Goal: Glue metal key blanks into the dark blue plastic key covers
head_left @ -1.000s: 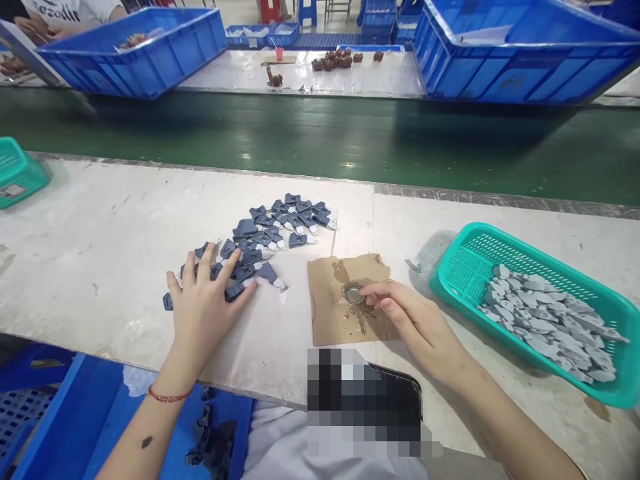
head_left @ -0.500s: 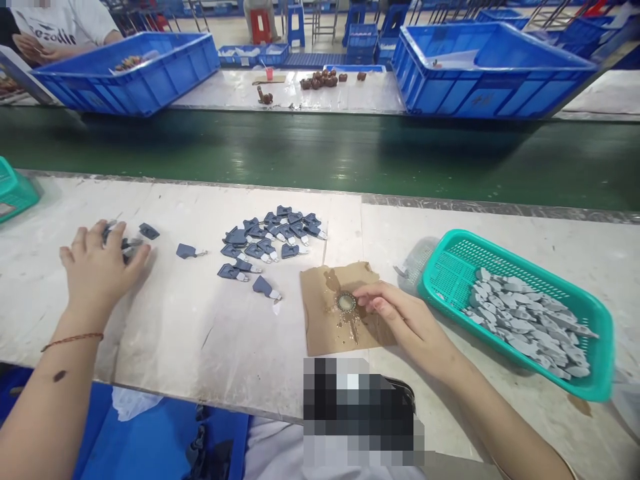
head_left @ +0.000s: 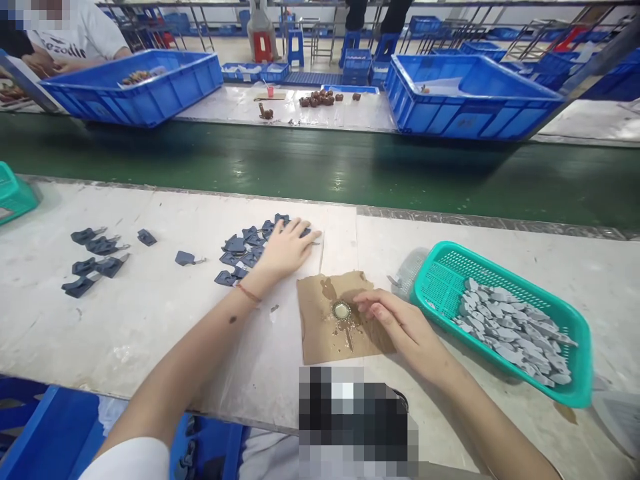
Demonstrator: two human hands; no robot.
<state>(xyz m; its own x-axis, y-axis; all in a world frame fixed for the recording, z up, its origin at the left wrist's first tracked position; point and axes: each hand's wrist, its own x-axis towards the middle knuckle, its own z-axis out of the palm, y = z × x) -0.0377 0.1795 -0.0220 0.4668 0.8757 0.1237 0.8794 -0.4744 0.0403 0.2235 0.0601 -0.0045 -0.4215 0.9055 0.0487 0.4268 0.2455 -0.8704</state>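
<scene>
My left hand [head_left: 287, 248] reaches over a cluster of dark blue plastic pieces with pale tips [head_left: 234, 245], its fingers spread apart on the far right side of the cluster. Hand and forearm cover part of these pieces. My right hand [head_left: 400, 323] rests at the right of a piece of brown cardboard [head_left: 317, 333], fingers loosely bent, thumb apart, with nothing visible in them. Beside its fingertips, a small bottle-cap-like dish [head_left: 341, 311] lies on the cardboard among wet spots. More dark blue pieces [head_left: 103, 245] lie at the left, plus single ones [head_left: 186, 258] nearer the middle.
A green basket [head_left: 425, 283] of light grey pieces [head_left: 510, 327] stands at the right. Another green basket [head_left: 17, 197] shows at the left edge. Beyond the table runs a green belt [head_left: 300, 167], with blue crates [head_left: 150, 100] behind it. A co-worker [head_left: 75, 33] sits at far left.
My left hand has left the dark blue pieces at the left and moved right to the cluster in the middle. My right hand stays beside the cap. The view has tilted up slightly.
</scene>
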